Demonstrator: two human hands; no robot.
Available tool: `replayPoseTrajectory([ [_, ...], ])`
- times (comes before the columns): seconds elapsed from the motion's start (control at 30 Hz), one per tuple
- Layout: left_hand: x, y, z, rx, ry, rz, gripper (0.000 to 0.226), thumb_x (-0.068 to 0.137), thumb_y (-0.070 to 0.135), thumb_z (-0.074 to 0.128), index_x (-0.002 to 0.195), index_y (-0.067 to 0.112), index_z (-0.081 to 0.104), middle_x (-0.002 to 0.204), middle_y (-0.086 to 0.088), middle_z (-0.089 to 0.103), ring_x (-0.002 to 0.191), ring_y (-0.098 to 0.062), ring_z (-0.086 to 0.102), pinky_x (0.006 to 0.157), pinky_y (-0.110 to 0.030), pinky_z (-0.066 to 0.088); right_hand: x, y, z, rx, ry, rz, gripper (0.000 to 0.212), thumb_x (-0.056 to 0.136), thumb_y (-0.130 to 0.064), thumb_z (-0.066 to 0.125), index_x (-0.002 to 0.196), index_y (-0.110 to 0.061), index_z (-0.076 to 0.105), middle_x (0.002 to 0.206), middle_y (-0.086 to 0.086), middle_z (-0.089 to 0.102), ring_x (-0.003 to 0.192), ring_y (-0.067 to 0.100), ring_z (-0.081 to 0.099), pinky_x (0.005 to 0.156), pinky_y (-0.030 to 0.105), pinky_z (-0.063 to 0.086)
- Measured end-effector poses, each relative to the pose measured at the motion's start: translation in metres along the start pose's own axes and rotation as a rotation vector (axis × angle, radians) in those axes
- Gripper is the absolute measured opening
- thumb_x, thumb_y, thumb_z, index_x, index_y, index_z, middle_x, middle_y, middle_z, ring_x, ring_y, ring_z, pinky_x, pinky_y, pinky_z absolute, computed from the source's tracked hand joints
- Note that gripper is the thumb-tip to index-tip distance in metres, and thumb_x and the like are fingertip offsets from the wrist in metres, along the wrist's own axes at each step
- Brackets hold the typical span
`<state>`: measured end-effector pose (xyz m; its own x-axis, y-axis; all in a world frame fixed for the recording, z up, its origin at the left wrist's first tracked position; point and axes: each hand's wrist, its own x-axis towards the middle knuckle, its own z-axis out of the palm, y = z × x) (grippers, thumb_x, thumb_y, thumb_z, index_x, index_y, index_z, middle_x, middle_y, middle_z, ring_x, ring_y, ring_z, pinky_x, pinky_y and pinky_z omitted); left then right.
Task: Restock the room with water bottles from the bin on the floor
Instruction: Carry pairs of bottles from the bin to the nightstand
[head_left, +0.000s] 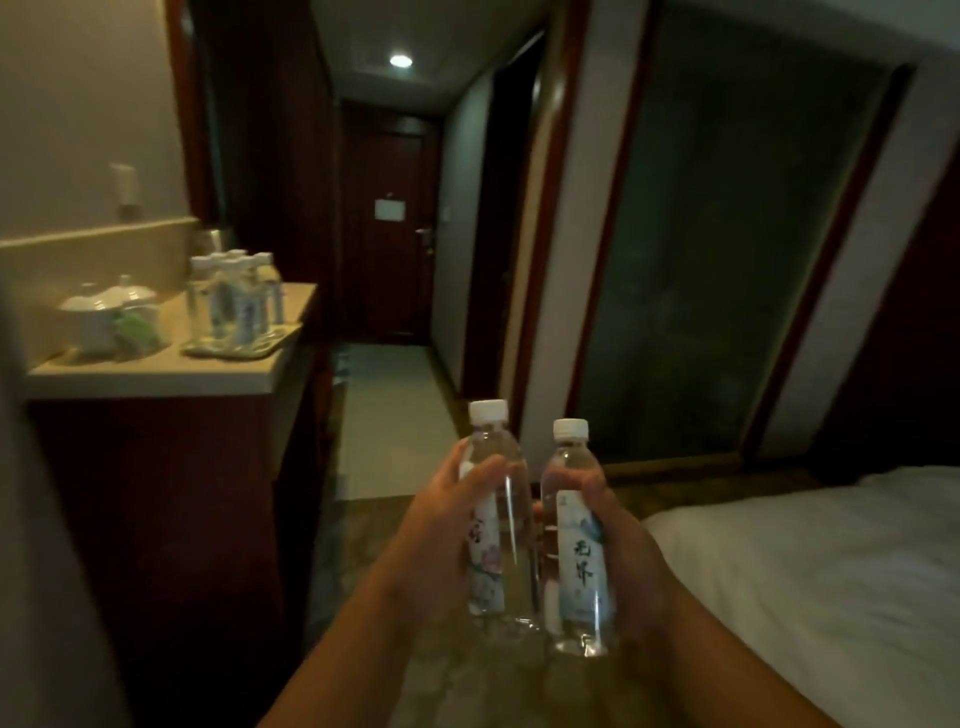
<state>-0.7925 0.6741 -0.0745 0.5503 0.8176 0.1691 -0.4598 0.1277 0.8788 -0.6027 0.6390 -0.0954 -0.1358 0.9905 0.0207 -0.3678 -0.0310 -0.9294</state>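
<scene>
I hold two clear water bottles upright in front of me, both with white caps and pale printed labels. My left hand (441, 525) grips the left bottle (498, 519) around its middle. My right hand (618, 540) grips the right bottle (579, 540), thumb across its label. The two bottles stand side by side, almost touching. Several more water bottles (234, 296) stand on a small tray (270, 345) on the counter at the left. The bin on the floor is out of view.
The pale counter (171, 371) tops a dark wooden cabinet and also carries white lidded cups (106, 312). A white bed (831, 571) fills the lower right. A narrow hallway leads to a dark door (389, 234). A dark glass panel (727, 260) lines the right wall.
</scene>
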Motion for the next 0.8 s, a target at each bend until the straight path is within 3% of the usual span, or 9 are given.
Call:
replayPoseTrajectory([
  [0.07,0.019,-0.006,0.043,0.106,0.016,0.008,0.063,0.068,0.045,0.089,0.122,0.029,0.061,0.111,-0.018,0.069,0.097,-0.038,0.071,0.078,-0.053,0.057,-0.026,-0.027,-0.021,-0.042,0.065,-0.09,0.065,0.095,-0.058,0.054,0.134,-0.006,0.054,0.126,0.033,0.059,0.116,0.055,0.056,0.1,0.062,0.045],
  [0.2,0.048,-0.027,0.134,0.184,-0.155,-0.023,0.063,0.072,0.037,0.088,0.127,0.028,0.058,0.119,-0.018,0.07,0.107,-0.04,0.069,0.093,-0.063,0.052,-0.092,-0.075,-0.066,-0.106,0.223,-0.24,0.055,0.096,-0.052,0.049,0.134,-0.013,0.058,0.13,0.029,0.061,0.119,0.046,0.061,0.093,0.054,0.055],
  [0.33,0.063,-0.067,0.24,0.275,-0.237,-0.037,0.069,0.065,0.041,0.087,0.125,0.034,0.053,0.115,-0.01,0.072,0.103,-0.031,0.072,0.091,-0.056,0.055,-0.182,-0.113,-0.127,-0.245,0.436,-0.339,0.06,0.088,-0.06,0.056,0.129,-0.017,0.063,0.124,0.022,0.068,0.113,0.039,0.066,0.086,0.045,0.059],
  [0.47,0.063,-0.126,0.363,0.324,-0.311,-0.058,0.061,0.066,0.052,0.083,0.118,0.044,0.052,0.107,0.004,0.074,0.091,-0.016,0.075,0.076,-0.039,0.059,-0.286,-0.146,-0.193,-0.371,0.672,-0.386,0.072,0.07,-0.077,0.064,0.123,-0.028,0.066,0.12,0.012,0.072,0.112,0.033,0.068,0.098,0.058,0.051],
  [0.53,0.059,-0.157,0.423,0.313,-0.359,-0.053,0.067,0.059,0.057,0.084,0.117,0.046,0.052,0.1,0.009,0.075,0.087,-0.012,0.076,0.07,-0.033,0.058,-0.342,-0.16,-0.228,-0.42,0.766,-0.4,0.067,0.071,-0.077,0.059,0.12,-0.031,0.068,0.115,0.009,0.074,0.108,0.031,0.07,0.095,0.056,0.053],
  [0.6,0.052,-0.187,0.486,0.312,-0.408,-0.079,0.075,0.053,0.061,0.086,0.119,0.045,0.053,0.099,0.01,0.076,0.087,-0.012,0.076,0.073,-0.037,0.059,-0.398,-0.175,-0.261,-0.45,0.836,-0.419,0.063,0.075,-0.074,0.061,0.12,-0.03,0.068,0.112,0.007,0.075,0.104,0.027,0.072,0.083,0.043,0.059],
  [0.67,0.047,-0.214,0.545,0.337,-0.447,-0.086,0.062,0.059,0.061,0.085,0.113,0.049,0.056,0.094,0.015,0.077,0.081,-0.006,0.076,0.064,-0.029,0.058,-0.452,-0.19,-0.289,-0.475,0.919,-0.424,0.054,0.073,-0.07,0.064,0.115,-0.036,0.07,0.11,0.004,0.076,0.101,0.022,0.073,0.076,0.033,0.059],
  [0.73,0.044,-0.241,0.595,0.377,-0.502,-0.082,0.049,0.069,0.053,0.084,0.111,0.046,0.059,0.089,0.021,0.075,0.072,0.0,0.073,0.053,-0.02,0.053,-0.5,-0.201,-0.317,-0.472,1.011,-0.433,0.042,0.07,-0.066,0.069,0.106,-0.046,0.071,0.108,0.002,0.077,0.1,0.02,0.074,0.081,0.036,0.059],
  [0.8,0.043,-0.273,0.648,0.417,-0.55,-0.066,0.052,0.07,0.049,0.084,0.116,0.042,0.06,0.091,0.017,0.076,0.073,-0.001,0.074,0.058,-0.025,0.053,-0.551,-0.212,-0.349,-0.451,1.093,-0.44,0.029,0.069,-0.065,0.075,0.095,-0.051,0.073,0.101,0.001,0.078,0.094,0.018,0.075,0.077,0.032,0.061],
])
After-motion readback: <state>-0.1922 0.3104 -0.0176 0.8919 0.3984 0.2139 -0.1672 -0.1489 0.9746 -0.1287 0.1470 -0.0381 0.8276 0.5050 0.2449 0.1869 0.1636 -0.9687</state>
